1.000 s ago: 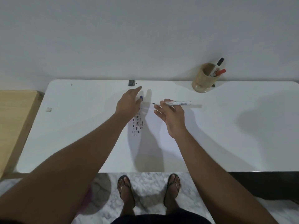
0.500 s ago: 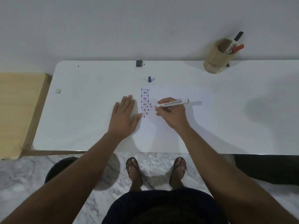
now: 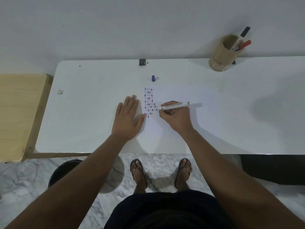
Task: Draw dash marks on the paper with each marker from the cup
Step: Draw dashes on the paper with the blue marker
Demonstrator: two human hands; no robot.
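Observation:
A white sheet of paper (image 3: pixel 173 95) lies on the white table (image 3: pixel 92 113), carrying a column of blue, red and dark dash marks (image 3: pixel 149 102). My right hand (image 3: pixel 175 117) grips an uncapped white marker (image 3: pixel 175 105), its tip touching the paper just right of the lower marks. My left hand (image 3: pixel 127 118) lies flat, fingers spread, at the left of the marks, thumb by the lowest row. A blue cap (image 3: pixel 153 78) stands beyond the paper. The tan cup (image 3: pixel 222 54) at the back right holds a black-capped marker (image 3: pixel 241 37) and a red-capped marker (image 3: pixel 244 44).
A small black object (image 3: pixel 142 61) sits at the table's back edge and a crumpled scrap (image 3: pixel 59 91) near its left end. A wooden surface (image 3: pixel 18 111) adjoins the table on the left. A black bin (image 3: pixel 64 171) and my sandalled feet are on the marble floor.
My left hand put the blue cap down beyond the paper, drew back and laid flat beside the marks. My right hand lowered the marker tip onto the paper.

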